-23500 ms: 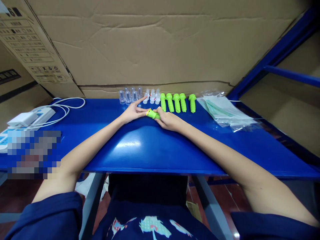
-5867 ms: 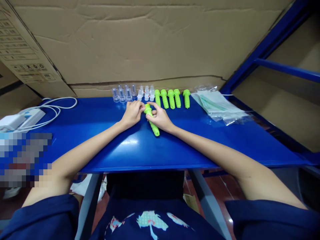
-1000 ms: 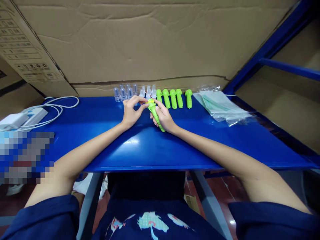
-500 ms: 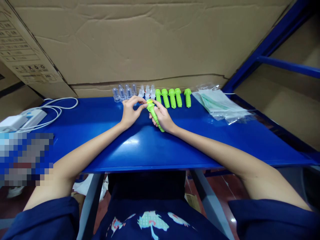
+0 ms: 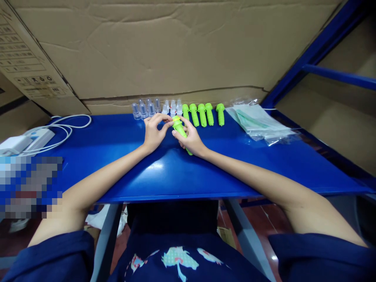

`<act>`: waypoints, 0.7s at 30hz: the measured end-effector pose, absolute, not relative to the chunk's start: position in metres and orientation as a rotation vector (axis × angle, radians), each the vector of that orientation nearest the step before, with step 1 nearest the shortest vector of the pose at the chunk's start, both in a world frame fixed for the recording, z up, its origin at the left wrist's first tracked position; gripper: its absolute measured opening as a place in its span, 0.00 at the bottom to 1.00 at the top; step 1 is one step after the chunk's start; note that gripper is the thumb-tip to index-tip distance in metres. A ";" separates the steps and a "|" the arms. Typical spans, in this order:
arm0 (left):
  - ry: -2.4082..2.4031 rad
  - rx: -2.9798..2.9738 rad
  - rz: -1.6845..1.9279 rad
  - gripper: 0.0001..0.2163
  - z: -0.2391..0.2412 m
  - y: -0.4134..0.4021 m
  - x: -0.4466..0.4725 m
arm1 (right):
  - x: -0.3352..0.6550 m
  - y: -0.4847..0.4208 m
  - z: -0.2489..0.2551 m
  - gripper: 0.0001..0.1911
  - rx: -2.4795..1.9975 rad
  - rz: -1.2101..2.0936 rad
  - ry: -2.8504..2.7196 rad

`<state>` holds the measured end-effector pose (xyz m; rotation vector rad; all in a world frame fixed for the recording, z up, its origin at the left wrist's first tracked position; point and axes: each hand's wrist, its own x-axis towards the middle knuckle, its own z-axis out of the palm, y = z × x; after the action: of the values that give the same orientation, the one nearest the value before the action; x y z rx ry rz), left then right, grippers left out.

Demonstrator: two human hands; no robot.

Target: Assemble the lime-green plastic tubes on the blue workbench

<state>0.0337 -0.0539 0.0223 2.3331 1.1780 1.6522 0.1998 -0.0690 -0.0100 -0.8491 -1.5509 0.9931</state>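
My right hand (image 5: 193, 139) is wrapped round a lime-green ribbed, handle-like plastic piece (image 5: 179, 126), its thumb lying across the front. The piece tilts, with its wide flanged end up to the left and its narrow end down to the right. At the wide end sits a yellow band (image 5: 176, 118). My left hand (image 5: 155, 132) pinches the edge of this end between thumb and forefinger. Behind my hands stand several similar lime-green pieces (image 5: 201, 115) in a row. To their left are several small clear caps with white bases (image 5: 173, 107) and several larger clear plastic cups (image 5: 143, 110).
A clear plastic bag with white and green contents (image 5: 258, 121) lies at the right of the blue table (image 5: 141, 176). White cable and a power strip (image 5: 38, 139) lie at the left. Cardboard (image 5: 164, 47) walls the back; a blue frame (image 5: 317, 47) rises at the right.
My right thumb has shifted left across the front of the lime-green piece. My left hand keeps its pinch at the top, and the things on the table stay in place.
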 end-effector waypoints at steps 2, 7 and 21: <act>1.185 2.326 1.654 0.03 0.022 -0.054 0.034 | 0.200 -0.069 -0.011 0.32 -0.846 0.966 -1.565; 1.198 2.340 1.686 0.03 0.019 -0.055 0.035 | 0.201 -0.067 -0.014 0.33 -0.828 0.878 -1.611; 1.228 2.369 1.667 0.07 0.013 -0.054 0.037 | 0.198 -0.067 -0.015 0.32 -0.855 0.795 -1.621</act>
<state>0.0366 -0.0537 0.0134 2.3691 1.2281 1.6673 0.1982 -0.0673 -0.0150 -0.8546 -1.6209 0.7950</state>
